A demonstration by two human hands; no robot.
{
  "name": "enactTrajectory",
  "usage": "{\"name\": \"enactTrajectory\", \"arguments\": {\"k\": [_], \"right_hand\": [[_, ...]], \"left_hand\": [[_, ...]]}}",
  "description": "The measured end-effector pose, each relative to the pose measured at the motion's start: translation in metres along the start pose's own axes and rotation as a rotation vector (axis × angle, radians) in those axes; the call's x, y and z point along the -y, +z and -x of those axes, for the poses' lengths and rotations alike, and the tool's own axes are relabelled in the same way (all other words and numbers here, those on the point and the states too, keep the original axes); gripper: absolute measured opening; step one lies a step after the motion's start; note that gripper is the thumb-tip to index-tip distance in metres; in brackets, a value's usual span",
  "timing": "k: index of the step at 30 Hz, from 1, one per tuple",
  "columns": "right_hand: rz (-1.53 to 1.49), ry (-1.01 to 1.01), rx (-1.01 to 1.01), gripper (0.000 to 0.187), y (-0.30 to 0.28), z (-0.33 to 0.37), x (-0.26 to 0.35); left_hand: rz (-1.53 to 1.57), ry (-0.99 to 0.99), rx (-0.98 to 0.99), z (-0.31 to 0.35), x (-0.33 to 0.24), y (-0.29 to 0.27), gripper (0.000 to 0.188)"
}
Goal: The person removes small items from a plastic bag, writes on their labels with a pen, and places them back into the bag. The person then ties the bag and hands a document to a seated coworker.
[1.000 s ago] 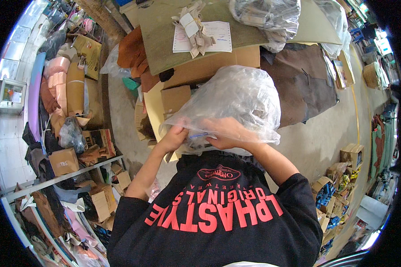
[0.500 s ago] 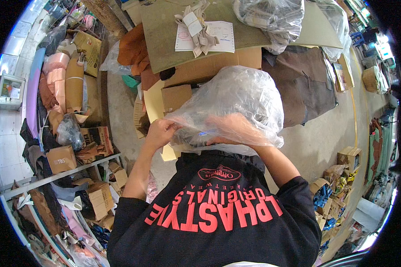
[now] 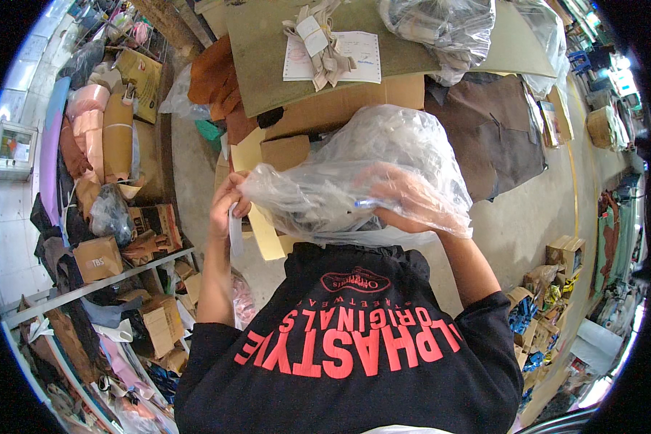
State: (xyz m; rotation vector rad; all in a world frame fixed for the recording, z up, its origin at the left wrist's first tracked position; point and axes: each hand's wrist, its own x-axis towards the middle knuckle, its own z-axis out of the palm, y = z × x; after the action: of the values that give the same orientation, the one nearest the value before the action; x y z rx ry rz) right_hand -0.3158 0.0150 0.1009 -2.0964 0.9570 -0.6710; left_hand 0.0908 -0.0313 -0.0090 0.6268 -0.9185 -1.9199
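A large clear plastic bag [image 3: 419, 137] lies bunched in front of my body, its folds stretched across toward the left. My left hand [image 3: 229, 199] is closed on the gathered left end of this bag, and a white strip [image 3: 236, 230] hangs below its fingers. Through the film I see my right hand [image 3: 405, 199], inside or beneath the plastic, bent inward. At its fingertips a slim blue-tipped pen [image 3: 365, 204] shows, held in the closed fingers. Pale contents of the bag blur behind the wrinkled film.
Ahead is a green-grey tabletop [image 3: 267, 65] with tied fabric strips [image 3: 317, 43] on papers and another filled plastic bag [image 3: 441, 36]. Dark brown hides [image 3: 484, 137] lie right of the bag. A shelf rail [image 3: 108, 286] with boxes and rolls runs along the left.
My left hand has shifted left and up, drawing the bag's end outward. My right hand has moved slightly right beneath the film, with the pen. A white strip now shows below my left hand.
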Motion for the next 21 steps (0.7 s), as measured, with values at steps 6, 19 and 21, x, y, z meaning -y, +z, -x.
{"name": "enactTrajectory", "arguments": {"k": [6,19,21], "right_hand": [[0.14,0.342,0.402,0.035,-0.001,-0.009,0.018],[0.724,0.356,0.166,0.038,0.019,-0.009,0.022],[0.741,0.275,0.011,0.041,0.015,-0.008,0.028]], "left_hand": [[-0.652,-0.01,0.268,0.007,-0.027,0.091,0.028],[-2.041,-0.304,-0.017,-0.006,0.0,0.122,0.046],[-2.064,-0.31,-0.037,-0.012,-0.005,0.122,0.05]]}}
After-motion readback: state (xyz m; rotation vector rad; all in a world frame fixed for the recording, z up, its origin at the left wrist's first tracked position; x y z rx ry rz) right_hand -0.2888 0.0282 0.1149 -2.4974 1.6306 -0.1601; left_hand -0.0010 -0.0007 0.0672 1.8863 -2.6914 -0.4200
